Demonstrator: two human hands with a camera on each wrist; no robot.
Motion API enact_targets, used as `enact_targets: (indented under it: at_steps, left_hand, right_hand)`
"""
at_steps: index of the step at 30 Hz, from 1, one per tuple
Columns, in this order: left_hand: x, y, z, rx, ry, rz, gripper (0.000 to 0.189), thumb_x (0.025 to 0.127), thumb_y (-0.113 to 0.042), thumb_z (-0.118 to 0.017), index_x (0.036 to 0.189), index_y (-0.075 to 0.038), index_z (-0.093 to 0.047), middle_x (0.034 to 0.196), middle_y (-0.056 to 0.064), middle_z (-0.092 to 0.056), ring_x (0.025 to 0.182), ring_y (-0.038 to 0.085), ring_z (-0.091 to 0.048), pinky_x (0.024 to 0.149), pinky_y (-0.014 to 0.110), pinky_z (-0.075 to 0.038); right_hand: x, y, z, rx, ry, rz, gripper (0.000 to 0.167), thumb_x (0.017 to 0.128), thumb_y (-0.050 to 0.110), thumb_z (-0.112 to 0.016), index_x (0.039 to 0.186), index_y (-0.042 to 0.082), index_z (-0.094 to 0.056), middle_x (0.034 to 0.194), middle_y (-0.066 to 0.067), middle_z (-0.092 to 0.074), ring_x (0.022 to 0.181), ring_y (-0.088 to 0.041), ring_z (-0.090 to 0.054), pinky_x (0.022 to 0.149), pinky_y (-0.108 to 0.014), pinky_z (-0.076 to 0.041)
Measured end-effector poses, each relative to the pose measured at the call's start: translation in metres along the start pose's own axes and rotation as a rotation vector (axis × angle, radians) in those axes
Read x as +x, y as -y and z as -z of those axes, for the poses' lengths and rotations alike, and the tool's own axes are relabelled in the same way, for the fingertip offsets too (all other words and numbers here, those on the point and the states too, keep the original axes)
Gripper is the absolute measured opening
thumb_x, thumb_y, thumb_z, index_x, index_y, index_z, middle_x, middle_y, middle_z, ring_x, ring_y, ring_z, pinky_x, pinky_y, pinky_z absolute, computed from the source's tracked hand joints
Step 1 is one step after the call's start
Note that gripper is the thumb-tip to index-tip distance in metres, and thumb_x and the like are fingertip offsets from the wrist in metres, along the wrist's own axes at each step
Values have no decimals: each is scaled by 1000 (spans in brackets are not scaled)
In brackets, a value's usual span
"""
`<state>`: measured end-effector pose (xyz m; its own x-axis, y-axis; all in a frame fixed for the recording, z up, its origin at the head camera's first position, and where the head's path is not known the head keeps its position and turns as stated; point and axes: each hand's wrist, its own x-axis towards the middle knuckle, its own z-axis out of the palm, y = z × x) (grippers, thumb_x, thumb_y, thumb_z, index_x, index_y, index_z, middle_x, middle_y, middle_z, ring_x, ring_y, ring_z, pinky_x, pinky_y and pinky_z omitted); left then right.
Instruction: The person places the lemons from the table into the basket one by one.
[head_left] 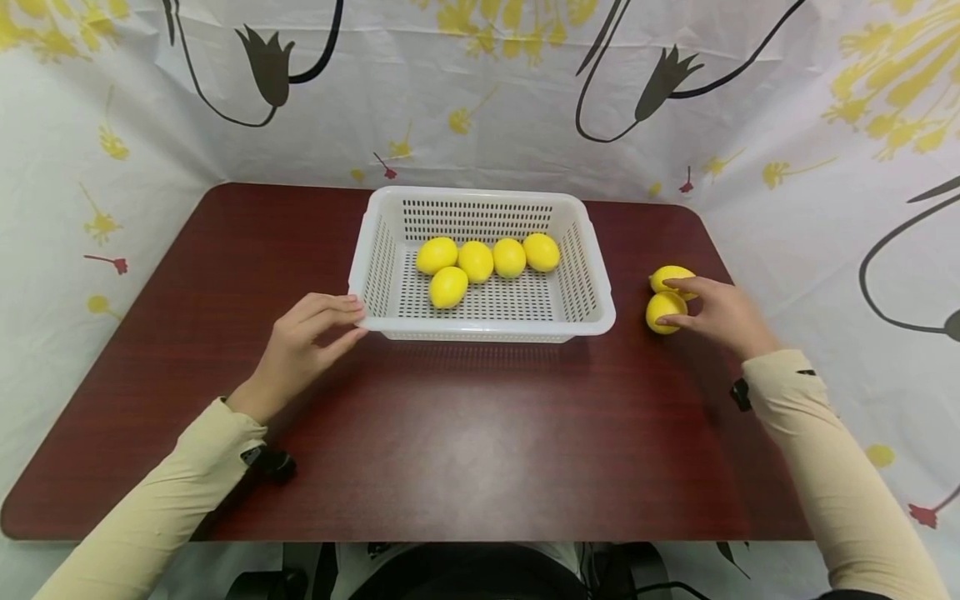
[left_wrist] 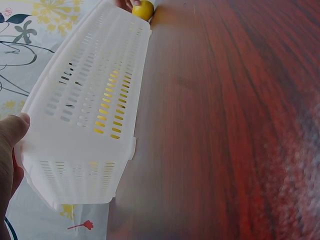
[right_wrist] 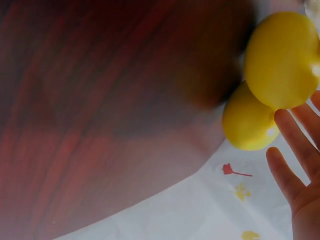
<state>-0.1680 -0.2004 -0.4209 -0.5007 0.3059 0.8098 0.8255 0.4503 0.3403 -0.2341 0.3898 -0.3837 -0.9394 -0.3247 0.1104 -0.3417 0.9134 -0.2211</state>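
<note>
A white plastic basket (head_left: 480, 326) with slotted walls stands on the table, with several yellow lemons (head_left: 476, 262) inside. At its near left corner, my left hand (head_left: 303, 337) pinches the rim; the left wrist view has the thumb (left_wrist: 17, 129) against the outside. To the right of the basket, two more lemons lie together, a nearer lemon (head_left: 663, 313) and a farther lemon (head_left: 670, 276). My right hand (head_left: 723, 315) is over this pair, thumb at the nearer lemon and forefinger by the farther one. Its other fingers look straight and spread beside the lemons in the right wrist view.
The dark red wooden table (head_left: 480, 442) has rounded corners. A white cloth (head_left: 480, 108) printed with flowers hangs behind it and at both sides. The basket stands near the far edge, and the loose lemons are near the right edge.
</note>
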Motion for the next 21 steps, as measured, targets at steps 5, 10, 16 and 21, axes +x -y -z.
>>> enact_targets:
  at_steps: [5,10,16,21]
  left_hand:
    - [0,0,0,4,-1,3,39,63,9,-86,100,3,-75,103,19,-74,101,32,-67,106,18,-48]
    - [0,-1,1,8,5,8,38,64,9,-86,100,4,-75,103,19,-74,102,31,-66,106,18,-48]
    - [1,-1,1,9,6,10,38,64,10,-86,100,4,-75,103,19,-74,102,31,-66,106,18,-48]
    - [1,-2,1,7,6,8,39,64,9,-86,100,4,-75,103,19,-74,100,34,-66,106,18,-48]
  right_hand:
    - [-1,-3,-7,14,14,-9,66,72,31,-89,127,4,-64,124,-20,-67,108,-38,-62,94,-55,-50]
    - [-3,-6,-13,19,-6,-6,64,72,30,-89,125,6,-65,124,-19,-67,109,-38,-62,96,-54,-48]
    - [-5,-9,-19,33,27,-11,78,68,39,-90,133,8,-60,132,-18,-63,114,-36,-58,99,-53,-46]
    - [-6,-8,-20,23,77,-12,88,67,44,-90,138,5,-55,137,-22,-58,123,-39,-54,104,-57,-44]
